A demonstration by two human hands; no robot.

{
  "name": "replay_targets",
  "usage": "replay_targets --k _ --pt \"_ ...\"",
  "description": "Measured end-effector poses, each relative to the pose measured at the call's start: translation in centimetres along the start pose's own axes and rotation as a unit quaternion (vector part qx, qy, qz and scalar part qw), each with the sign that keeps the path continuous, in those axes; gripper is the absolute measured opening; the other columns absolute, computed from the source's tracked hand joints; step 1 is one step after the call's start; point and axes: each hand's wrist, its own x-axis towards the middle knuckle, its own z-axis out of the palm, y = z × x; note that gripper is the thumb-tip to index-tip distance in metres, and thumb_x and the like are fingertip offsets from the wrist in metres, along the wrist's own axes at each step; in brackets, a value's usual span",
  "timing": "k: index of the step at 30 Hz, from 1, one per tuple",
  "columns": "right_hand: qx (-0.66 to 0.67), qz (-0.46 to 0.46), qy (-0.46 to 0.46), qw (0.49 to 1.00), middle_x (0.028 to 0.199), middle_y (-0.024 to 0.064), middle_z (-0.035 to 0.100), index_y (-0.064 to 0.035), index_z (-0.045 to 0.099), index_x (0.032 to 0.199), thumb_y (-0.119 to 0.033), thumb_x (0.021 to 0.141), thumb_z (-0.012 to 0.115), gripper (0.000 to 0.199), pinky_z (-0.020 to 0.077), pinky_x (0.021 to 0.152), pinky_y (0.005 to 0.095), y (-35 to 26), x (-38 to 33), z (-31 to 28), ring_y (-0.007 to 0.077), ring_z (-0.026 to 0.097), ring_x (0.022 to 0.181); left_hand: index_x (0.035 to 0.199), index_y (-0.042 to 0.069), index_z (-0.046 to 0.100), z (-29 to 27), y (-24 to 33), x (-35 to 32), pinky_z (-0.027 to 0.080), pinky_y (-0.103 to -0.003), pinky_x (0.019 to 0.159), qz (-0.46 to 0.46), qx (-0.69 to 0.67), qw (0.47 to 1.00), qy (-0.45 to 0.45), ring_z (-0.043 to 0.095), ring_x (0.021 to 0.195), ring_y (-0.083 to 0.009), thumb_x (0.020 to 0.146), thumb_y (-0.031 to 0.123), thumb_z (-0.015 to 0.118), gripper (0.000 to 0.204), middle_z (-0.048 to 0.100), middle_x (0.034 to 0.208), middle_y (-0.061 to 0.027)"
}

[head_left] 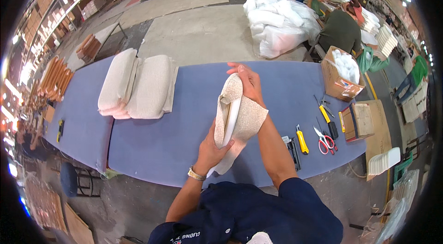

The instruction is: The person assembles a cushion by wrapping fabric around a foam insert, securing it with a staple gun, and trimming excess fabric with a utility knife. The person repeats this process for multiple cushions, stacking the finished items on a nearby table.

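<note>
Over the near middle of the table I hold a beige fabric cushion cover (249, 117), tilted on edge, with a white pad (233, 117) showing through its open side. My left hand (213, 149) is closed round its lower end, the thumb across the white edge. Around the far upper end is my right hand (249, 81), gripping the fabric with some fingers reaching past it; the palm side is partly hidden. A loose flap of fabric hangs toward my right forearm.
Beige cushions (147, 87) are stacked left on the blue-grey table (147, 156). To the right lie a yellow cutter (302, 139), red-handled scissors (325, 141), a black stapler-like tool (292, 152) and screwdrivers. A carton of white stuffing (339, 85) stands at the far right corner. Other people work beyond.
</note>
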Motion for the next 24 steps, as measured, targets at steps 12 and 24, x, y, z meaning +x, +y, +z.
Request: replay_targets --k 12,24 --pt "-0.148 -0.052 0.089 0.984 0.080 0.0109 0.064 0.0015 0.070 0.082 -0.036 0.108 0.046 0.052 0.0454 0.074 0.0368 0.7 -1.2 -4.7 0.0205 0.057 0.081 0.139 -0.001 0.057 1.3 -22.1 -14.3 0.049 -0.039 0.104 -0.400 -0.431 0.795 0.147 0.064 0.120 -0.0281 0.108 0.056 0.039 0.067 0.068 0.129 -0.0133" --pt "0.045 0.020 0.235 0.971 0.081 0.0109 0.064 -0.0045 0.058 0.087 -0.023 0.094 0.055 0.020 0.0582 0.076 0.0400 2.1 -13.7 -12.6 0.0224 0.065 0.076 0.087 0.003 0.069 -12.5 -5.0 2.6 0.056 -0.040 0.090 -0.021 -0.449 0.837 0.313 0.069 0.089 -0.0265 0.107 0.059 0.025 0.074 0.071 0.089 -0.0130"
